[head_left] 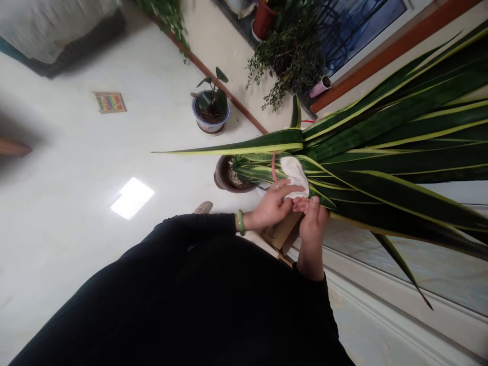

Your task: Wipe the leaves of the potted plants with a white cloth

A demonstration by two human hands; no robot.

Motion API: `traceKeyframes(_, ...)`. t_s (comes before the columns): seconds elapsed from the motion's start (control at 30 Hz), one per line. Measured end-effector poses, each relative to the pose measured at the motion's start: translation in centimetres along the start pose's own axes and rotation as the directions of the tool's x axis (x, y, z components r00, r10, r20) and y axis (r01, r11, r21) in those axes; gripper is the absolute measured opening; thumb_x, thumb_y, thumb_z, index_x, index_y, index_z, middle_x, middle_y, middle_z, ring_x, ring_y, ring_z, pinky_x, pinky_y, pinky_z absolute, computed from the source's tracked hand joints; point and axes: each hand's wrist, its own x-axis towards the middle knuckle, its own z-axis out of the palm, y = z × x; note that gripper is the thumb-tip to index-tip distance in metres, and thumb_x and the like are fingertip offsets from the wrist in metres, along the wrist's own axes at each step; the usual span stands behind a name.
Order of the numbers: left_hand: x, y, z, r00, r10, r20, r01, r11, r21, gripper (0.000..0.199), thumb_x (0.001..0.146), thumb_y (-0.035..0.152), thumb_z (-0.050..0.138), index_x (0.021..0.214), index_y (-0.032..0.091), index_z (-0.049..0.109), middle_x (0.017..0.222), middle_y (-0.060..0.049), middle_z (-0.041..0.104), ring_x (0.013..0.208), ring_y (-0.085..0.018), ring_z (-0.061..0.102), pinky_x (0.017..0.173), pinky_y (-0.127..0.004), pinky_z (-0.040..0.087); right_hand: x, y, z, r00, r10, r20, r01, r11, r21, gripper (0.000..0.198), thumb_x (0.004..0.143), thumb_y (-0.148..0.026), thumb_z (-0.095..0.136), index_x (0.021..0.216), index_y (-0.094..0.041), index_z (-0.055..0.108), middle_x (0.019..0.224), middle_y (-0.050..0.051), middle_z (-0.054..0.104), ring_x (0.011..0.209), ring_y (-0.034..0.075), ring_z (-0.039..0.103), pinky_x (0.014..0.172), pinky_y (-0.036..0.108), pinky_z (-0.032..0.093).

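Note:
My left hand, with a green bangle at the wrist, holds a white cloth against the leaves of a tall snake plant. My right hand is closed at the edge of a lower leaf, thumb on top, its fingertips close to the cloth. The leaves are dark green with yellow edges. A pink band goes around them near the base. The plant's brown pot stands on the floor beyond my left hand. Part of what lies under the cloth is hidden.
A small potted plant stands on the pale floor by the wall. A trailing plant, a red pot and a pink container are on the window ledge. A cardboard box sits below my hands. A colourful card lies on the floor.

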Motion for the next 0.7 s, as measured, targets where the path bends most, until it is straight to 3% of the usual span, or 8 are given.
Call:
traceKeyframes(0.13, -0.4, 3.3, -1.4, 0.968, 0.205, 0.147, -0.204, 0.979, -0.021, 0.041, 0.104, 0.023, 0.052, 0.134, 0.03, 0.079, 0.14, -0.011, 0.074, 0.134, -0.028, 0.07, 0.118, -0.048, 0.058, -1.9, 0.6, -1.2, 0.979, 0.117, -0.168, -0.111, 0.993, 0.04, 0.074, 0.093, -0.089, 0.055, 0.101, -0.018, 0.075, 0.105, 0.015, 0.08, 0.102, 0.03, 0.076, 0.089, 0.044, 0.06)
traceKeyframes(0.23, -0.6, 4.4, -2.5, 0.901, 0.337, 0.275, -0.331, 0.941, -0.068, 0.038, 0.108, 0.037, 0.056, 0.138, 0.027, 0.077, 0.147, -0.015, 0.072, 0.139, -0.029, 0.07, 0.12, -0.048, 0.059, -3.5, -0.2, -2.2, 0.96, 0.243, -0.137, -0.225, 0.965, 0.136, 0.075, 0.093, -0.085, 0.059, 0.115, -0.015, 0.076, 0.119, 0.018, 0.08, 0.115, 0.031, 0.075, 0.092, 0.044, 0.062)
traceKeyframes(0.33, -0.8, 4.2, -3.7, 0.84, 0.384, 0.384, -0.359, 0.923, -0.138, 0.038, 0.112, 0.047, 0.05, 0.126, 0.027, 0.079, 0.149, -0.015, 0.072, 0.146, -0.028, 0.067, 0.123, -0.049, 0.057, -4.9, -1.7, -3.2, 0.946, 0.307, -0.102, -0.283, 0.938, 0.2, 0.068, 0.09, -0.073, 0.071, 0.123, -0.015, 0.077, 0.125, 0.016, 0.081, 0.118, 0.032, 0.076, 0.097, 0.044, 0.062)
traceKeyframes(0.37, -0.9, 3.8, -4.1, 0.844, 0.381, 0.378, -0.348, 0.925, -0.156, 0.038, 0.113, 0.046, 0.047, 0.119, 0.028, 0.079, 0.147, -0.014, 0.073, 0.142, -0.027, 0.07, 0.121, -0.048, 0.059, -5.3, -2.1, -3.4, 0.942, 0.317, -0.111, -0.286, 0.93, 0.23, 0.065, 0.088, -0.069, 0.075, 0.125, -0.015, 0.077, 0.126, 0.015, 0.081, 0.118, 0.032, 0.076, 0.099, 0.045, 0.063)
traceKeyframes(0.43, -1.1, 2.6, -4.3, 0.902, 0.346, 0.258, -0.322, 0.938, -0.131, 0.034, 0.114, 0.043, 0.047, 0.11, 0.026, 0.076, 0.139, -0.014, 0.075, 0.132, -0.025, 0.074, 0.114, -0.046, 0.062, -5.9, -2.8, -3.8, 0.936, 0.319, -0.152, -0.266, 0.92, 0.288, 0.062, 0.084, -0.06, 0.079, 0.127, -0.016, 0.077, 0.125, 0.015, 0.081, 0.12, 0.032, 0.077, 0.102, 0.045, 0.062)
traceKeyframes(0.53, -0.8, 0.1, -3.6, 0.972, 0.234, 0.02, -0.235, 0.969, 0.08, 0.031, 0.107, 0.047, 0.063, 0.127, 0.024, 0.069, 0.142, -0.018, 0.07, 0.136, -0.03, 0.068, 0.119, -0.052, 0.056, -6.6, -2.5, -4.2, 0.934, 0.32, -0.159, -0.251, 0.904, 0.346, 0.055, 0.083, -0.054, 0.08, 0.126, -0.019, 0.076, 0.123, 0.013, 0.082, 0.118, 0.031, 0.078, 0.099, 0.045, 0.064)
traceKeyframes(0.63, 0.6, -2.2, -2.1, 0.989, 0.143, 0.04, -0.148, 0.961, 0.235, 0.07, 0.096, 0.051, 0.077, 0.154, 0.02, 0.054, 0.157, -0.024, 0.057, 0.152, -0.039, 0.054, 0.13, -0.06, 0.045, -6.9, -0.7, -4.9, 0.942, 0.332, -0.054, -0.293, 0.888, 0.355, 0.052, 0.08, -0.047, 0.08, 0.126, -0.023, 0.075, 0.124, 0.01, 0.082, 0.112, 0.029, 0.078, 0.094, 0.043, 0.064)
traceKeyframes(0.7, 1.7, -3.1, -1.5, 0.992, 0.121, 0.047, -0.129, 0.954, 0.272, 0.066, 0.097, 0.043, 0.074, 0.154, 0.018, 0.054, 0.153, -0.023, 0.058, 0.149, -0.038, 0.055, 0.129, -0.058, 0.045, -6.7, 0.7, -5.5, 0.945, 0.328, -0.003, -0.311, 0.9, 0.305, 0.05, 0.072, -0.042, 0.082, 0.118, -0.023, 0.078, 0.119, 0.007, 0.083, 0.108, 0.027, 0.078, 0.094, 0.04, 0.062)
